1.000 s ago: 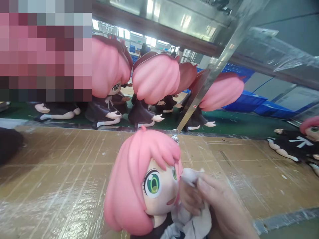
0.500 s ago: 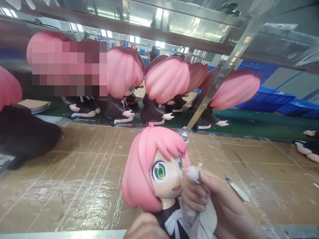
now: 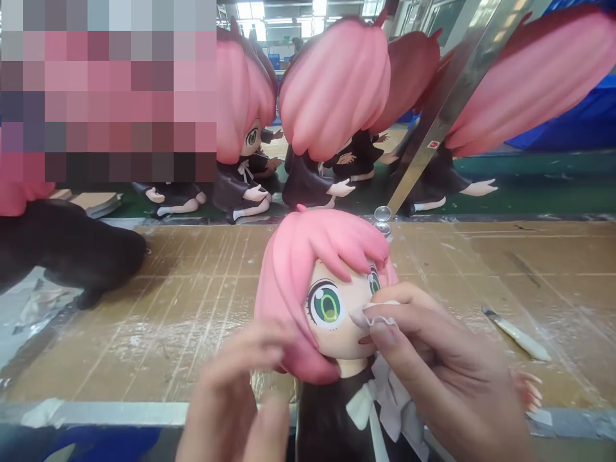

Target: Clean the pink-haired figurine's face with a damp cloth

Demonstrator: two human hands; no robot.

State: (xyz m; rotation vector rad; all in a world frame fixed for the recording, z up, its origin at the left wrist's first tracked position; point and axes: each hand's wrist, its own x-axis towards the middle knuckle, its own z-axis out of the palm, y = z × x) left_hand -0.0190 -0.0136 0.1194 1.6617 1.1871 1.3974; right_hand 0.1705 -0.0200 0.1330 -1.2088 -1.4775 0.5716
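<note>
A large figure [image 3: 351, 337] with pink hair, green eyes and a black dress with a white bow faces up in front of me. My right hand [image 3: 443, 359] pinches a crumpled white cloth [image 3: 392, 391] between thumb and fingers close to the figure's nose and mouth. Part of the cloth hangs down over the figure's chest. Beside the hair, on the left, is my left hand [image 3: 240, 385], with fingers and thumb apart and nothing held. Motion blurs it slightly, and I cannot tell whether its fingertips touch the hair.
Several similar figures [image 3: 337, 90] kneel behind the brown-covered bench [image 3: 206, 269]. A slim tool [image 3: 517, 333] with a pale handle lies to the right. A small round tin [image 3: 382, 221] stands open behind the figure. A slanting metal post [image 3: 433, 135] rises from the bench's far side.
My left hand has risen from the bottom edge to beside the hair and opened. My right hand still grips the cloth, now closer to the mouth. The camera view has tilted down.
</note>
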